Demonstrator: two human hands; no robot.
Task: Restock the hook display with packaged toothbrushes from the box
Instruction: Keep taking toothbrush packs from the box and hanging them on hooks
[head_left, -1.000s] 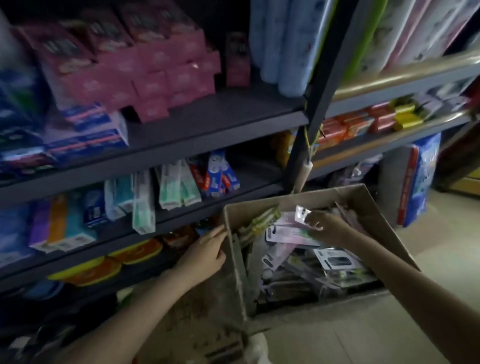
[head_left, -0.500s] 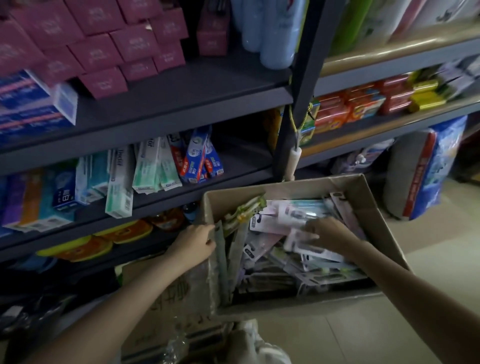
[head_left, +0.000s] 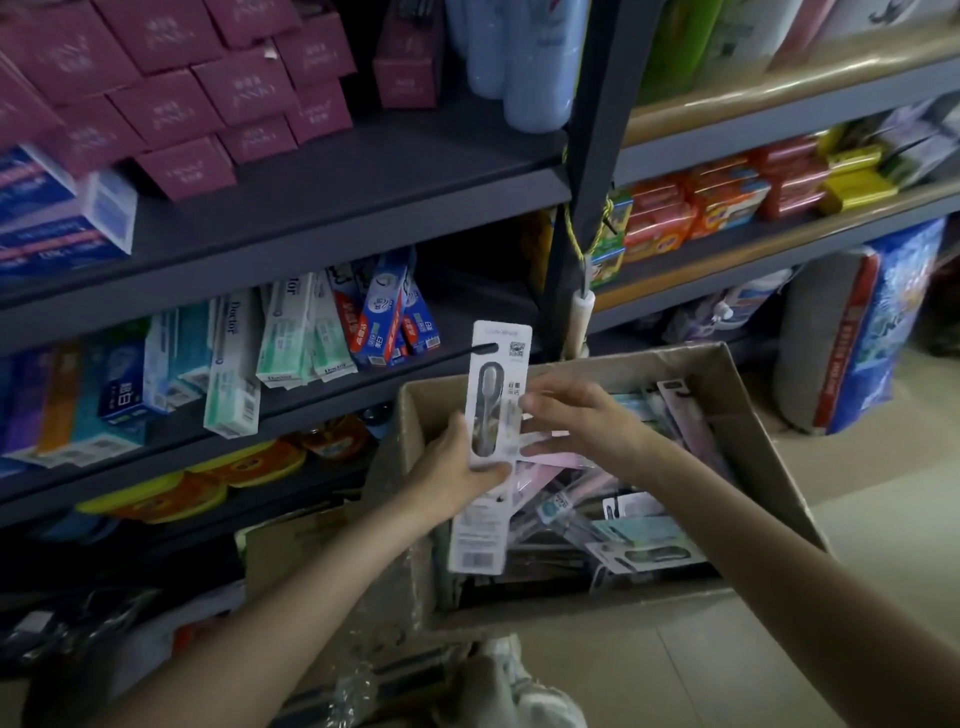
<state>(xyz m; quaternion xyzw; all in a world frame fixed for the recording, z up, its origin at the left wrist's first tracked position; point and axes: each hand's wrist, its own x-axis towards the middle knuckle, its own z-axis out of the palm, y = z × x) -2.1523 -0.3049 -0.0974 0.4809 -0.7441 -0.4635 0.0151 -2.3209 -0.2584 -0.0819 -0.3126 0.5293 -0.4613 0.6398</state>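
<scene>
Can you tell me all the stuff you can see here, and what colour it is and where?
held toothbrush pack: one, white, upright over the box
cardboard box: one, brown, on the floor
loose toothbrush packs: many, pink, teal, white, in the box
toothpaste cartons: many, green, blue, red, middle left shelf
maroon boxes: many, top left shelf
red and yellow packs: many, right shelf
blue sack: one, right, on the floor
left hand: grips the held pack low down
right hand: fingers on the pack's right edge

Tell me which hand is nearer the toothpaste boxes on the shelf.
Left. The left hand, holding the white toothbrush pack, sits just right of the toothpaste boxes; the right hand is farther right, over the box.
</scene>
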